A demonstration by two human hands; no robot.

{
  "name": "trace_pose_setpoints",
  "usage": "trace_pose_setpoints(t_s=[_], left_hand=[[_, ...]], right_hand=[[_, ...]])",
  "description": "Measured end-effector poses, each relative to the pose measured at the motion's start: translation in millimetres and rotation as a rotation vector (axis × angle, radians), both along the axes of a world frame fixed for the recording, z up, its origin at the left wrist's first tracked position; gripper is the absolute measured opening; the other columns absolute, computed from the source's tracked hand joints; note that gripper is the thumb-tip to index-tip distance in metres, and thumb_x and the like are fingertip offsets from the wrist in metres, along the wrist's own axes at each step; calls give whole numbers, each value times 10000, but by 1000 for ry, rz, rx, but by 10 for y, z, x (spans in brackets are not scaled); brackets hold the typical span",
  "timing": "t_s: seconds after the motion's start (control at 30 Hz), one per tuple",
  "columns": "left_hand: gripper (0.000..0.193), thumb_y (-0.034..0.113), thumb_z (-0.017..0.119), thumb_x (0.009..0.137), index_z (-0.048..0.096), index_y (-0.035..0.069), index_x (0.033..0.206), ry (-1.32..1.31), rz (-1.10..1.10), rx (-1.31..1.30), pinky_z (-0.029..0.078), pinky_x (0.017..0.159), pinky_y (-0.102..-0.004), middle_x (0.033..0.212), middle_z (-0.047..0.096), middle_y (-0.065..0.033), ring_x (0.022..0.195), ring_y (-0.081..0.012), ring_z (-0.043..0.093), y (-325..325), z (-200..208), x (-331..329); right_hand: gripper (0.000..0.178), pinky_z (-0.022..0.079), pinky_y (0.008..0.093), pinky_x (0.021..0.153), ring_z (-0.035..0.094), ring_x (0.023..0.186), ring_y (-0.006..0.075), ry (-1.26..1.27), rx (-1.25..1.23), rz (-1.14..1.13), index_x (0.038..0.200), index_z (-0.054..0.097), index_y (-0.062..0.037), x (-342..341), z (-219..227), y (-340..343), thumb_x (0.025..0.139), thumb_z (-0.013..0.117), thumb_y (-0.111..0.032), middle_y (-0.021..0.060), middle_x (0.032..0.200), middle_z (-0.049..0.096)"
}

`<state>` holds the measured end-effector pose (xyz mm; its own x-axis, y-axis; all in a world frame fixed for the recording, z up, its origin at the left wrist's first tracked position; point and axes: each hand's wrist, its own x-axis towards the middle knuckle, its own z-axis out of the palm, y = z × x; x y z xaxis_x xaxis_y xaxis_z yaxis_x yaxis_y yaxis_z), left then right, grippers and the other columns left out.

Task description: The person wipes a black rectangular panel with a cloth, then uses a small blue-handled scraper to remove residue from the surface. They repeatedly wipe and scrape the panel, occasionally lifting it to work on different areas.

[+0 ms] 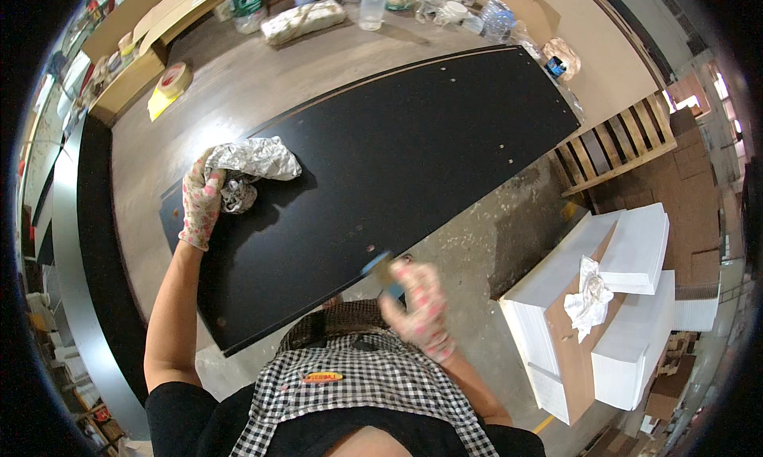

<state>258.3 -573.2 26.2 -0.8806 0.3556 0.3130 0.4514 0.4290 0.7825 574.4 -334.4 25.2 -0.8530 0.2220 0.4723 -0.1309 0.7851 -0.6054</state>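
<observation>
A long black panel (pixel 397 155) lies at a slant across the bench. My left hand (pixel 201 199), in a flower-patterned glove, is closed on a crumpled silvery-white rag (pixel 266 156) above the panel's left end. Part of the rag hangs down in a bunch towards the black surface. Near the panel's front edge, my right hand (pixel 421 310) wears a matching glove and is smeared by motion. Its fingers grip a small flat block, blue at the edge and greyish in the middle (pixel 381 270); its exact kind is too blurred to make out.
Tape rolls (pixel 172 79) sit at the bench's left, and a wrapped bundle (pixel 304 21) and a clear bottle (pixel 372 5) at the back. Stacked white boards (pixel 628 362) with a crumpled white cloth (pixel 590 296) stand at right, before a slatted wooden pallet (pixel 616 143).
</observation>
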Motion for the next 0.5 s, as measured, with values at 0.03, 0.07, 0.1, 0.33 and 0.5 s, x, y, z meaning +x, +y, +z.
trace_pose_setpoints(t_s=[0.03,0.07,0.1,0.33,0.5], left_hand=[[382,117,557,844,577,-14,1202,-43,-4,-14,463,906,-338,1042,679,-156,987,-249,637,-132,11,-10],[398,125,557,834,574,-13,1207,57,14,-162,456,921,-355,1069,668,-177,1016,-281,628,-232,19,-12],[422,147,559,821,570,-8,1214,122,58,-281,446,939,-377,1102,651,-202,1052,-321,607,-307,25,-9],[462,241,575,852,561,36,1266,10,192,-151,428,987,-393,1164,616,-244,1111,-372,572,-353,46,95],[385,164,599,834,600,40,1198,-48,62,69,472,913,-385,1089,654,-224,1015,-350,628,-275,111,139]], right_hand=[[552,521,380,840,594,995,294,-5,-64,97,1231,578,-22,13,-19,-242,706,731,-92,141,1088,561],[564,520,375,831,592,986,286,3,-64,-4,1245,569,-28,32,-13,-228,706,728,-80,141,1091,559],[578,519,369,821,589,978,277,2,-28,-36,1259,560,-34,37,-21,-285,706,725,-68,142,1094,557],[698,539,387,728,608,892,301,-25,30,71,1325,505,-67,-18,-128,-905,681,768,-126,159,1068,535],[658,537,357,682,609,883,269,41,-52,93,1272,561,-100,-111,-96,-1398,654,785,-140,128,1054,539]])
